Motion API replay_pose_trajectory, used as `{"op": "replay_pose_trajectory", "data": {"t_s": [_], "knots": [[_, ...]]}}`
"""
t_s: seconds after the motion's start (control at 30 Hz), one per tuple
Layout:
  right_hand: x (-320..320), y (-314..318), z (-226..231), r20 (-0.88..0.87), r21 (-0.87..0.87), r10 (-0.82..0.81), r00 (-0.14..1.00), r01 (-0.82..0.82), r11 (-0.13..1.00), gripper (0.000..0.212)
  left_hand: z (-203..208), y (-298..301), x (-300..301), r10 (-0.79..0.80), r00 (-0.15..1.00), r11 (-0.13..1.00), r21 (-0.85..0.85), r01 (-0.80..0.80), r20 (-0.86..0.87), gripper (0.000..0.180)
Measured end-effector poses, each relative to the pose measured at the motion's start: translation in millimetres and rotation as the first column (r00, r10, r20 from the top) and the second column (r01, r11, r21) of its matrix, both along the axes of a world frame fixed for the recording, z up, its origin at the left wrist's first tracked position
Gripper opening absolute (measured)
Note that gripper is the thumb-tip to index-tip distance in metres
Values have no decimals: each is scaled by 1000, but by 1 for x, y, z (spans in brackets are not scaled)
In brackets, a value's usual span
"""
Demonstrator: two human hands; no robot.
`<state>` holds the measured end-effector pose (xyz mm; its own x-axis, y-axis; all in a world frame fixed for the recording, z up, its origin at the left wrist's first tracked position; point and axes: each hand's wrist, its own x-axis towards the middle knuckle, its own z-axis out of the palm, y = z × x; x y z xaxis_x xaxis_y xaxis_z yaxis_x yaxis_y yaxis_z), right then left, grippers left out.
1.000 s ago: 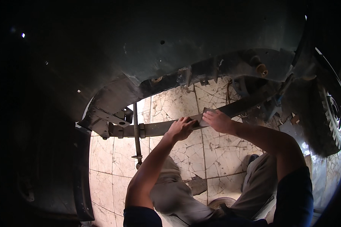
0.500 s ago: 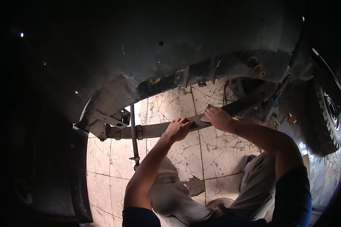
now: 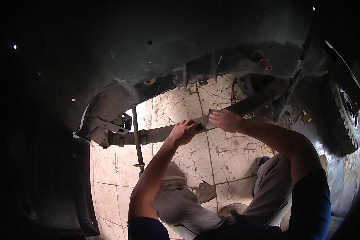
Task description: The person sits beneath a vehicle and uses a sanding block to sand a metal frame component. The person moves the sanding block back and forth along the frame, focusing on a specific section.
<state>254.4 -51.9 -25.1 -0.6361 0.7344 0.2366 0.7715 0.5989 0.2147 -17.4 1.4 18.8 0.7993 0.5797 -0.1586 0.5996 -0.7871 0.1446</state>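
Note:
A long dark leaf spring (image 3: 160,135) runs across in front of me, sloping up to the right beneath a vehicle body. My left hand (image 3: 183,132) rests on its middle, fingers curled over the bar; a dark patch by the fingertips is too dim to make out. Just right of it, my right hand (image 3: 227,121) pinches a thin grey sheet, which looks like sandpaper (image 3: 209,125), against the spring. The fingers partly hide that sheet. Metal clips (image 3: 143,136) wrap the spring left of my hands.
The dark wheel arch (image 3: 148,64) hangs overhead, with a rusty stub (image 3: 265,65) at right. A thin upright rod (image 3: 137,140), probably a shock absorber, crosses the spring. A bracket (image 3: 122,125) holds its left end. At far right stands a wheel (image 3: 351,120). Below lies cracked tile floor (image 3: 228,152).
The whole view has shifted a little, so the vehicle parts appear farther left and higher. My right hand has slid slightly left along the spring with the sheet; my left hand stays on its spot.

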Motion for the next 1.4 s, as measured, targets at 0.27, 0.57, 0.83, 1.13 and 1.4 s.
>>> {"op": "replay_pose_trajectory", "data": {"t_s": [0.27, 0.57, 0.83, 1.13, 1.4], "knots": [[-2, -10, -3, 5, -17, -13, 1000, 13, 1000, 39, 1, 2, 1, -27, 999, 1000, 0, 27, 43, 49], [-17, 1, -13, -73, 26, 61, 995, -59, 998, 38, 2, -1, 0, -29, 998, 1000, 12, 28, 50, 53], [-27, 4, 2, -57, -53, -96, 994, 93, 994, 32, -3, 1, -3, -13, 998, 1000, 20, 12, 62, 51], [-32, 5, 4, -58, -131, -190, 980, 181, 975, 29, -3, 2, -4, -41, 997, 999, 22, 40, 67, 54], [-23, 10, 4, 7, -129, -245, 969, 244, 961, 26, 3, -1, -3, -42, 996, 999, 20, 41, 73, 55]]}}
